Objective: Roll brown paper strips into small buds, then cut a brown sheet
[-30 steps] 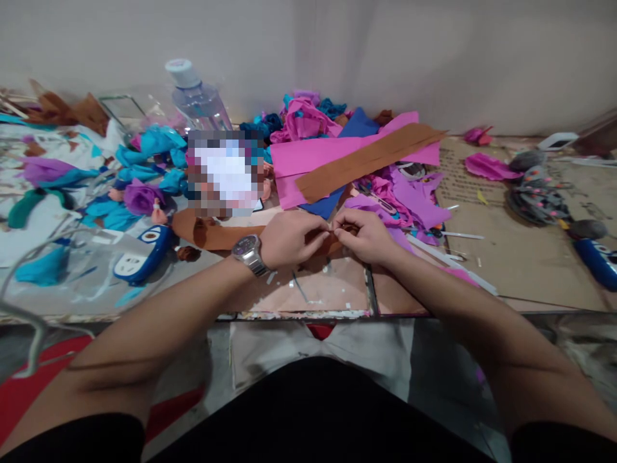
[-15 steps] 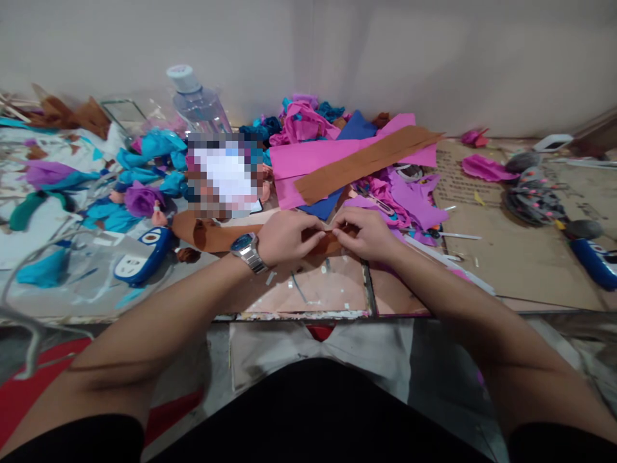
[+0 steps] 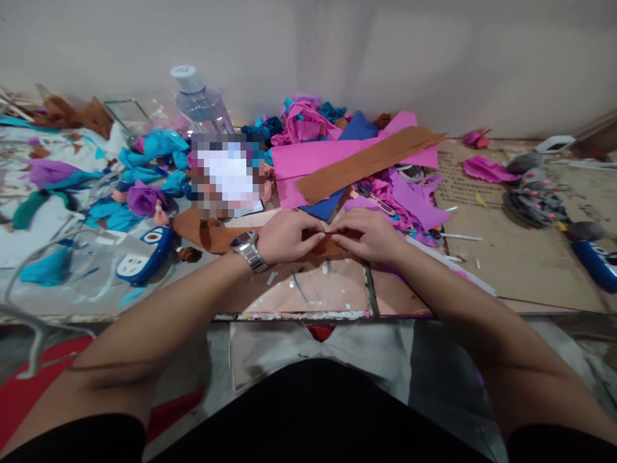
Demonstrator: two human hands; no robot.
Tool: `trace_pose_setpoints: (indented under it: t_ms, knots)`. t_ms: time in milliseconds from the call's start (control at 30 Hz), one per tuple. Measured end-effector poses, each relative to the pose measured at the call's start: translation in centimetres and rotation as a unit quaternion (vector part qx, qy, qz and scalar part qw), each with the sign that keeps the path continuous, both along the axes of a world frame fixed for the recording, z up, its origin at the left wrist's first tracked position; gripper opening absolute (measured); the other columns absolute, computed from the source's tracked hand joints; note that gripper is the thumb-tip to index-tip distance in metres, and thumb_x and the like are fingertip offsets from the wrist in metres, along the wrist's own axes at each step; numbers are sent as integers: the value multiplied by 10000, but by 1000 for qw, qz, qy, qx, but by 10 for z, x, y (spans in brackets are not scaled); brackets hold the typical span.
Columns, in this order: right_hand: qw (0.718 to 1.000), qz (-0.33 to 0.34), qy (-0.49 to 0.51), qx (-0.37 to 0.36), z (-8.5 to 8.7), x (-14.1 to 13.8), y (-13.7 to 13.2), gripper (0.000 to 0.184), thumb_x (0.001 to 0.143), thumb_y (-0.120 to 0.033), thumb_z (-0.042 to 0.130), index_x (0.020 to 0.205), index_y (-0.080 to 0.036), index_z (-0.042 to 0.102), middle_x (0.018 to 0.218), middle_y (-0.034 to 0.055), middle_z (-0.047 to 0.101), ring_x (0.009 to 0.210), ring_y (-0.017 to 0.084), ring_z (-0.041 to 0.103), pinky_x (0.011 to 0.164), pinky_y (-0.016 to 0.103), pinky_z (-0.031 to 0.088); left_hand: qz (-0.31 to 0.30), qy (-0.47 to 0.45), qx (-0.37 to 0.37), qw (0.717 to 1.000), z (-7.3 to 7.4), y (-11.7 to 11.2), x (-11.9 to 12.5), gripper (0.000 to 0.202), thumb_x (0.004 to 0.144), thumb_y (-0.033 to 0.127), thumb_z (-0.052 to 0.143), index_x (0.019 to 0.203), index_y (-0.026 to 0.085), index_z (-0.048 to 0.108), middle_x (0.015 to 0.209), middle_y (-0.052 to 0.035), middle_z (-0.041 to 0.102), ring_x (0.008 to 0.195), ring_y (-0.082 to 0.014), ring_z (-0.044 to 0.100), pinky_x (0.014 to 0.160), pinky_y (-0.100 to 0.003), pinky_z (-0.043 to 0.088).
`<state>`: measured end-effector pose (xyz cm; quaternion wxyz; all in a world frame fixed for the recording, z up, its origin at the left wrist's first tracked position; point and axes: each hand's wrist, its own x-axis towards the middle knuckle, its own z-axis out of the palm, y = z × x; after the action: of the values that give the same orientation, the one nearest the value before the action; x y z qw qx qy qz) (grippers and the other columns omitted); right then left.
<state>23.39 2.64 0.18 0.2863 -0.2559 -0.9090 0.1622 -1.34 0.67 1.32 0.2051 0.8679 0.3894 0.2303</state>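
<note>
Curling at left, thin brown strip (matte), pinched by left hand and right hand.

A clear bottle with a white cap stands near the pale wall, behind a bright, pixelated screen. Left: a blue-and-white object. Right: a cardboard sheet with printed characters, a pink petal-shaped piece upon it.

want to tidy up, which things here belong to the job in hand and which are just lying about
In use: brown strip, pinched by left hand and right hand.

Seemingly lying about: bottle; purple flower; pink piece; cardboard.
</note>
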Motion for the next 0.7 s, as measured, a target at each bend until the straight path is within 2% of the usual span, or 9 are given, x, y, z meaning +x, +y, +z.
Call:
trace_pose_setpoints:
  t_ms: [233,467,567,700]
  knots:
    - [999,-1,25,-23,-6,-7,-4,123,977,-259,662,982,-213,776,944,60,818,847,204,741,804,359,564,-48,0,-34,998,0,2,0,199,927,273,596,875,205,776,821,-11,775,728,-162,673,681,-282,453]
    - [997,-38,58,-22,-7,-9,-8,96,943,-242,698,978,-219,785,907,43,820,805,194,721,771,348,555,-41,-21,-53,998,0,1,1,189,910,251,574,822,192,730,784,-12,740,717,-162,648,696,-292,455]
    - [998,-36,57,-4,-9,-10,-7,106,954,-247,686,989,-226,784,922,45,822,819,200,722,776,357,552,-36,-23,-53,998,0,0,2,184,901,237,567,792,187,708,757,-14,718,717,-166,638,698,-293,453]
    - [997,-20,59,46,-11,-9,-5,126,972,-243,672,1027,-242,785,935,44,824,839,203,734,788,368,544,-25,-38,-71,996,1,0,3,193,896,216,553,856,189,740,806,-24,748,786,-183,675,742,-301,485]
